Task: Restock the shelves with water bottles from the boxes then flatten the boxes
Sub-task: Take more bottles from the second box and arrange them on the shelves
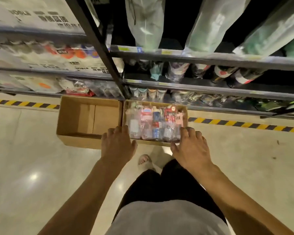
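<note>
Two open cardboard boxes stand side by side on the floor below the shelves. The left box [70, 119] is empty. The right box [184, 110] holds several wrapped water bottles [155, 122] in pink, blue and red. My left hand [116, 144] hovers with relaxed fingers over the near left corner of the right box. Over the box's near right corner my right hand [191, 147] reaches down, fingers spread and slightly bent. Neither hand holds anything. Whether they touch the box rim is unclear.
Dark metal shelving [210, 89] rises behind the boxes, stocked with wrapped bottles and cups on several levels, with an upright post [109, 61] between bays. Yellow-black hazard tape [244, 125] runs along the pale floor. My legs and a sandalled foot [144, 160] are right under the hands.
</note>
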Tool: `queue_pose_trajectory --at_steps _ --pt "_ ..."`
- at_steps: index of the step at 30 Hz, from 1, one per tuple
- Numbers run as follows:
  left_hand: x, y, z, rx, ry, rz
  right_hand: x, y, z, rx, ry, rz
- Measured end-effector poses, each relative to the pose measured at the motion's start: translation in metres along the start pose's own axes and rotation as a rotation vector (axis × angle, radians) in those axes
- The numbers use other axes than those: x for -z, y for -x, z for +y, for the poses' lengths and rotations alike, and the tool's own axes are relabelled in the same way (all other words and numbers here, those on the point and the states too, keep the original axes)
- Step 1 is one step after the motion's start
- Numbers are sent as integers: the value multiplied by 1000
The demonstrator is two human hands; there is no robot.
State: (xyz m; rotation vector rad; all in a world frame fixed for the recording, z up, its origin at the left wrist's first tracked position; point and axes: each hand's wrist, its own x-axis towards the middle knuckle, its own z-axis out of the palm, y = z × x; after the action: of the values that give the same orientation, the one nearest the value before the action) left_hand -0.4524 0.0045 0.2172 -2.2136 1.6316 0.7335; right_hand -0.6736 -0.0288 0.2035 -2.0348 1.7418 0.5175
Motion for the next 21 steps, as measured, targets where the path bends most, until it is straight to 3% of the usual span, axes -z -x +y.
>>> queue_pose_trajectory --at_steps 6,10,12,16,21 --pt "-111 -114 8 -26 126 -115 -110 -104 -3 -63 -149 -98" --pt "-201 -202 23 88 262 -97 -203 -189 10 -70 -119 -78" --pt "-248 -243 32 137 316 -114 -252 -233 19 -160 -212 -86" --pt "-325 -312 39 216 371 -90 -331 -305 26 -357 -429 -23" --pt "-387 -354 50 229 322 50 -393 -364 31 -463 -613 25"
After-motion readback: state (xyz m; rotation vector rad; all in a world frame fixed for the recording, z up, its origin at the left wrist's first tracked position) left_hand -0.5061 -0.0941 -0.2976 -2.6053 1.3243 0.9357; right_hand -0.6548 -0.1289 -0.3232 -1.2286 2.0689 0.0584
